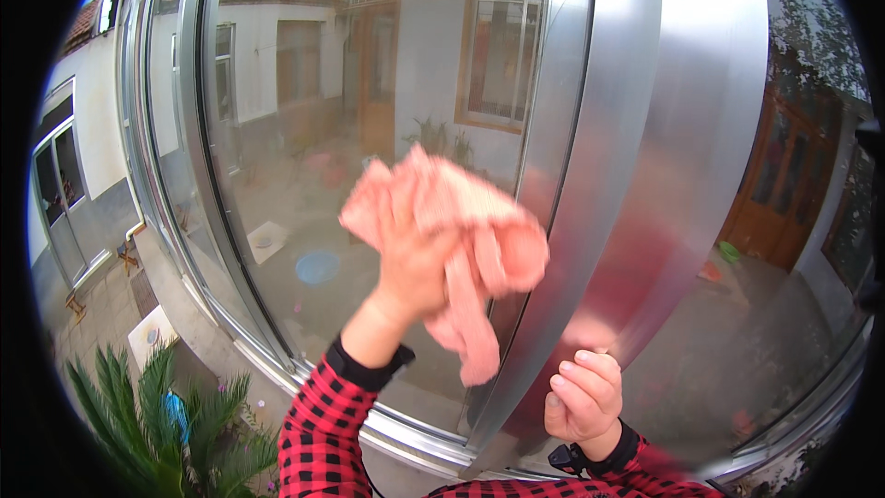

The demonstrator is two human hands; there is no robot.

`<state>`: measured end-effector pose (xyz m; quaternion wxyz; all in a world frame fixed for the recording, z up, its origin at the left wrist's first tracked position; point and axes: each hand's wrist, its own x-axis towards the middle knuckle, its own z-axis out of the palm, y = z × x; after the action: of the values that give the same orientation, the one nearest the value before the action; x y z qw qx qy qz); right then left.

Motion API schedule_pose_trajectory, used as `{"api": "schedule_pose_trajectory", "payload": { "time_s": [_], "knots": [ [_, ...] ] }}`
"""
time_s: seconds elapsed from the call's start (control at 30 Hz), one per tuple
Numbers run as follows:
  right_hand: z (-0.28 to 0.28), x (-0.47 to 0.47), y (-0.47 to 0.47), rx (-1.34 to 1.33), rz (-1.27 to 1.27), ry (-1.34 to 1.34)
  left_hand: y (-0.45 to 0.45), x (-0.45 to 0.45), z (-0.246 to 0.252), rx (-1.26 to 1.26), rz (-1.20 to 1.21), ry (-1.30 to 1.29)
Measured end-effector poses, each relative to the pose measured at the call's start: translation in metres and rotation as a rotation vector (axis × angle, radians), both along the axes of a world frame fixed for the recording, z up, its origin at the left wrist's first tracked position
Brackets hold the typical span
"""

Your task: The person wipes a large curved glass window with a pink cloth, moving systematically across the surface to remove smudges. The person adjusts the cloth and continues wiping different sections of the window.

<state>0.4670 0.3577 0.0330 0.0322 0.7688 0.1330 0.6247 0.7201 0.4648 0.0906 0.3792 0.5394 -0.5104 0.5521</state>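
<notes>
My left hand (415,270) presses a bunched pink cloth (477,200) towards the large glass pane (311,187). Parts of the cloth hang loose below the fingers, and hand and cloth are slightly blurred. The cloth's right end overlaps the black seal strip and the edge of the shiny metal window frame (622,152). Lower right, in front of that frame, is my right hand (586,394), its fingers curled in with nothing visible in them. Whether its knuckles touch the metal cannot be told.
A metal sill track (415,429) runs along the pane's foot. At lower left a spiky green plant (166,422) grows with a blue item (176,415) among its fronds. Small wooden stools (127,256) stand in the paved courtyard. The glass reflects buildings and a blue round shape.
</notes>
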Motion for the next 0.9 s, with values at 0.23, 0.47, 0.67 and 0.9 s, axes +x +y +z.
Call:
{"api": "schedule_pose_trajectory", "payload": {
  "time_s": [0.23,0.47,0.67,0.9],
  "knots": [
    [-0.008,0.005,0.002,0.010,-0.010,-0.023,-0.003,0.020,0.129,-0.214,0.101,-0.020],
    [-0.006,0.006,0.001,-0.012,-0.017,-0.038,-0.025,-0.022,0.092,-0.242,-0.132,-0.192],
    [-0.004,0.006,0.000,-0.008,0.012,-0.041,-0.017,-0.051,0.036,0.138,-0.048,-0.163],
    [-0.004,0.003,-0.001,0.008,0.061,0.001,-0.015,-0.030,0.050,0.219,0.062,-0.360]
  ]
}}
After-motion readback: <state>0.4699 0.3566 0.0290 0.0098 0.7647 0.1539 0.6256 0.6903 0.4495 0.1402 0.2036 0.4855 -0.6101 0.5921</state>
